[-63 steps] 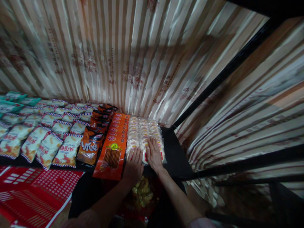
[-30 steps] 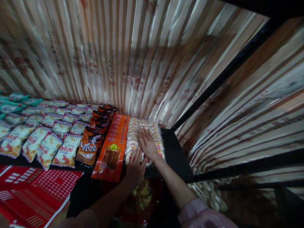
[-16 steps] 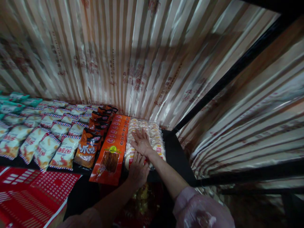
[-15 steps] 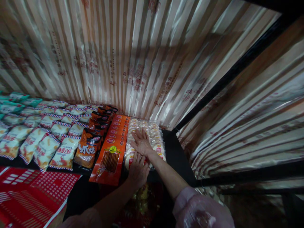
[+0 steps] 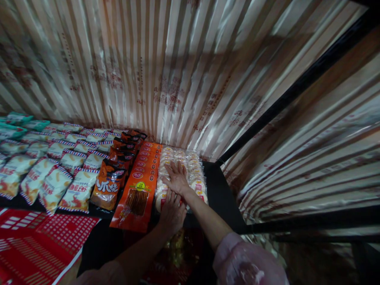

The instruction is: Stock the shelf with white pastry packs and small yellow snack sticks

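Note:
My right hand (image 5: pixel 178 179) lies flat, fingers spread, over the left and middle rows of clear packets of round white crackers (image 5: pixel 196 170). Just below it, my left hand (image 5: pixel 172 211) rests with its fingers stretched out on the front packets, its fingertips close to or touching the right hand's heel. Neither hand grips anything. Left of the crackers lies an overlapping row of orange packets (image 5: pixel 137 188), the front one showing brown sticks through a window. The front crackers are partly hidden under my hands.
Orange-and-black snack bags (image 5: pixel 106 186), white shrimp-snack bags (image 5: pixel 78 190) and green bags (image 5: pixel 37 125) fill the black shelf (image 5: pixel 221 198) leftward. A red basket (image 5: pixel 38 245) stands below. A black post (image 5: pixel 285 99) and striped curtain (image 5: pixel 166 71) enclose the back and right.
My right hand has moved left and farther back across the crackers, from the right rows to the left. My left hand has shifted slightly right. In the last half second both hands barely move.

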A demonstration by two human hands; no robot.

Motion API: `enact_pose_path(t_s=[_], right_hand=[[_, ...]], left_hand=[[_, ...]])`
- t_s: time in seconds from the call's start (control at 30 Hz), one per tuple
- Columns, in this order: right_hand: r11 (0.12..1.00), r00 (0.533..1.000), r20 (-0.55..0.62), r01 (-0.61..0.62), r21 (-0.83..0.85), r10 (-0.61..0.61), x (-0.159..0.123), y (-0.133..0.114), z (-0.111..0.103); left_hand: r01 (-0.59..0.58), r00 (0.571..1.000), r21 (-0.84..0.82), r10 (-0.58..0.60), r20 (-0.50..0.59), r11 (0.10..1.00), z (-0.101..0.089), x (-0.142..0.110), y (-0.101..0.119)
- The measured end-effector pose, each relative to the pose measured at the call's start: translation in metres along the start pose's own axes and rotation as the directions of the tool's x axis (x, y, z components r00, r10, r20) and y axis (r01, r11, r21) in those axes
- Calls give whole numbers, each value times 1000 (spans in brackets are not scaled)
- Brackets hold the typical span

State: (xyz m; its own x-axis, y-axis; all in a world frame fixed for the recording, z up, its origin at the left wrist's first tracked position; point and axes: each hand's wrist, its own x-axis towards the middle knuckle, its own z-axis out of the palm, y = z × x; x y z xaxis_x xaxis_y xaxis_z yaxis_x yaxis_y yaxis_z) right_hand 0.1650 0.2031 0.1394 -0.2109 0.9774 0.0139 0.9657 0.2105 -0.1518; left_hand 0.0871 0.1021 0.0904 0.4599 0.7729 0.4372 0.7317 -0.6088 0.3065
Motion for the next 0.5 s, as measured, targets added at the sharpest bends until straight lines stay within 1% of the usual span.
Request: enact_pose_path(t_s=[0.23, 0.5], right_hand=[[999, 1000, 8, -28, -19, 28, 1, -4, 1], [998, 999, 11, -45, -38, 46, 3, -7, 3]], left_hand=[[17, 999, -8, -17, 31, 1000, -2, 1, -1], [8, 999, -7, -8, 44, 1000, -2, 1, -5]])
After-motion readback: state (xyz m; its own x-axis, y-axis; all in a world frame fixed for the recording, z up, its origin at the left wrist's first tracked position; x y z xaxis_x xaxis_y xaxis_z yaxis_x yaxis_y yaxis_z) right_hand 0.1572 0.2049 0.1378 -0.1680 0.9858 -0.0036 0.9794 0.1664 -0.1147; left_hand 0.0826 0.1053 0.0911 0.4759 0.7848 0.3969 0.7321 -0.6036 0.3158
